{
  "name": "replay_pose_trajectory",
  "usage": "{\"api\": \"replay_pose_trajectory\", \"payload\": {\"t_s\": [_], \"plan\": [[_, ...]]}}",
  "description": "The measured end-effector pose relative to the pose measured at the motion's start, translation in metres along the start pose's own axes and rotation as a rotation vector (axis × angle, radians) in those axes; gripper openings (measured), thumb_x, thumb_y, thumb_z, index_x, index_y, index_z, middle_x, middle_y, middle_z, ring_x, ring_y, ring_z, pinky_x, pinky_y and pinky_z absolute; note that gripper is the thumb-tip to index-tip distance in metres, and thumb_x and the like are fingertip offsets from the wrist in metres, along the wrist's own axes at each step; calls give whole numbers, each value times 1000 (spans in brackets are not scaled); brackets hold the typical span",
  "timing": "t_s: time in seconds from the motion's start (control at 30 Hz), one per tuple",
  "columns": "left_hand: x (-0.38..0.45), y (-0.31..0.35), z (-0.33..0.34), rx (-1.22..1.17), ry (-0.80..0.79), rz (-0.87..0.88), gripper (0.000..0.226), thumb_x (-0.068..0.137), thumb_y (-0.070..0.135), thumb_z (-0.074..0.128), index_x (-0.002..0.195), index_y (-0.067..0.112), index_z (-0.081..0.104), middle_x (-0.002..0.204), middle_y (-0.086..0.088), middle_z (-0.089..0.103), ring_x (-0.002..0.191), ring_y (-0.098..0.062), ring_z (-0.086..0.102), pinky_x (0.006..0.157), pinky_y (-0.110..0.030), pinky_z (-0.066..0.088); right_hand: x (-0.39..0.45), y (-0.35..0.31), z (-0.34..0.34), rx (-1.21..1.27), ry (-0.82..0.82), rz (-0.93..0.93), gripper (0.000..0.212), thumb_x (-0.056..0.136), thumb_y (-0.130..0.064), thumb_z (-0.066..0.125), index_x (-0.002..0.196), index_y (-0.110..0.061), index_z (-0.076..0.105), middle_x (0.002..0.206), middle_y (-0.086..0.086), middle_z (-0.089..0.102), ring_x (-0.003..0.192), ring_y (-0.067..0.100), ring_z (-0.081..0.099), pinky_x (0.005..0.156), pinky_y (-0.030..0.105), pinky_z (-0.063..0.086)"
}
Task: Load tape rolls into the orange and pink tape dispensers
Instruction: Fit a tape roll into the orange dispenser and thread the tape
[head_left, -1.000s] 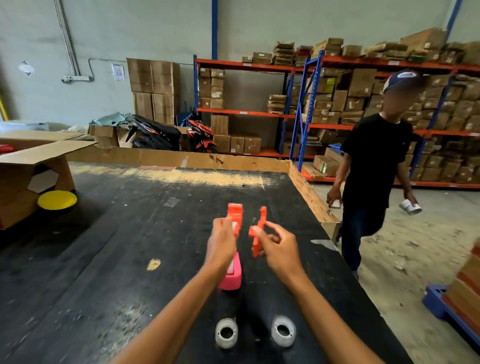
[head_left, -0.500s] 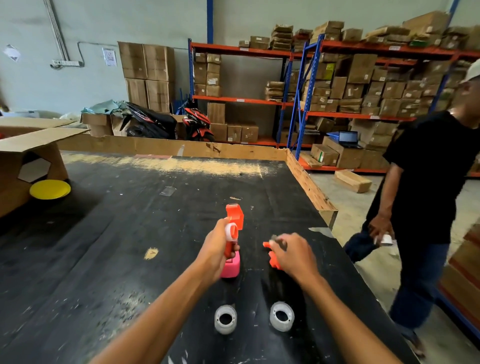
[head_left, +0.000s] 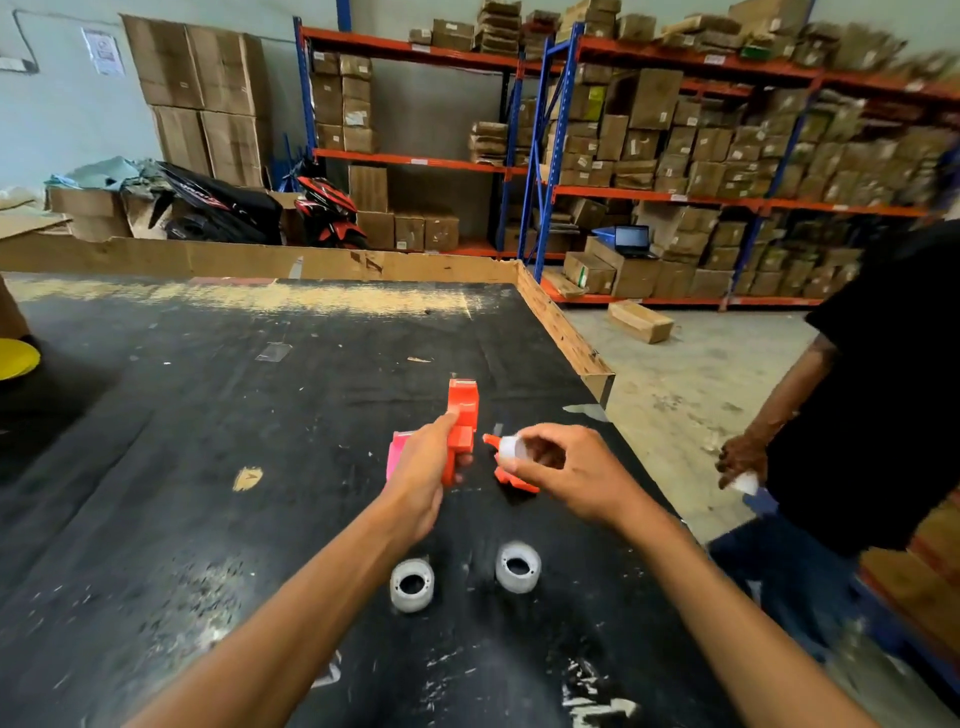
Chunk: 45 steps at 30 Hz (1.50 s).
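- Over the black table (head_left: 208, 467), the left hand (head_left: 423, 475) is closed around the orange tape dispenser (head_left: 461, 415), held upright above the surface.
- Behind that hand, the pink tape dispenser (head_left: 397, 454) is partly hidden — it seems to rest on the table.
- Right hand (head_left: 563, 475) pinches a small white spool (head_left: 511, 448) between thumb and fingers, just beside a loose orange piece (head_left: 514, 480).
- Two white tape rolls (head_left: 413, 584) lie near the front edge — side by side, apart.
- At right stands a person in a black shirt (head_left: 893, 374).
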<state>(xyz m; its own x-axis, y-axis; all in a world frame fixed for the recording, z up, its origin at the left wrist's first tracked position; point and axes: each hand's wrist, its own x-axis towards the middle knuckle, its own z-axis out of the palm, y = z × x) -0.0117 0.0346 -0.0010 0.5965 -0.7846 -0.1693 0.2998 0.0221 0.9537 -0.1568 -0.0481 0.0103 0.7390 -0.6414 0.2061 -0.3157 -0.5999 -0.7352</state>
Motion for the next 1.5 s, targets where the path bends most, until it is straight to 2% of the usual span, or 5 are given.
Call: {"api": "replay_pose_trajectory", "payload": {"t_s": [0.13, 0.37, 0.7, 0.97, 1.5], "plan": [[-8, -3, -4, 13, -62, -23, 24, 95, 29, 47, 82, 15, 61, 71, -2, 59, 65, -15, 55, 55, -24, 40, -25, 20, -18, -611, -307, 344, 29, 75, -36, 70, 98, -18, 68, 105, 8, 67, 93, 27, 64, 76, 36, 51], [-29, -16, -4, 58, -144, -74, 27, 89, 30, 58, 100, 8, 69, 91, -9, 70, 89, -21, 59, 73, -28, 44, -44, 24, -13, -778, -372, 451, 43, 75, -39, 71, 112, -19, 63, 124, 9, 59, 109, 28, 57, 76, 31, 44], [-45, -15, -24, 40, -125, -44, 23, 87, 27, 63, 99, 8, 68, 87, -6, 72, 79, -16, 66, 74, -26, 52, -37, 10, 40, -543, -307, 195, 52, 73, -47, 71, 116, -19, 63, 115, 11, 65, 107, 31, 60, 85, 39, 51], [-51, -11, -53, 1, -76, -26, 34, 81, 36, 65, 100, 8, 70, 91, -9, 75, 84, -17, 71, 68, -23, 54, -23, -21, 27, 414, -31, 33, 54, 77, -3, 74, 127, -14, 55, 94, 2, 64, 73, 8, 62, 78, 24, 55], [-66, -3, -52, -18, -72, 82, 50, 65, 49, 65, 95, 10, 74, 84, -14, 76, 75, -18, 71, 67, -27, 53, -17, -46, 32, 571, -183, -100, 71, 71, 7, 76, 128, -28, 50, 111, 11, 69, 98, 23, 70, 82, 29, 59]]}}
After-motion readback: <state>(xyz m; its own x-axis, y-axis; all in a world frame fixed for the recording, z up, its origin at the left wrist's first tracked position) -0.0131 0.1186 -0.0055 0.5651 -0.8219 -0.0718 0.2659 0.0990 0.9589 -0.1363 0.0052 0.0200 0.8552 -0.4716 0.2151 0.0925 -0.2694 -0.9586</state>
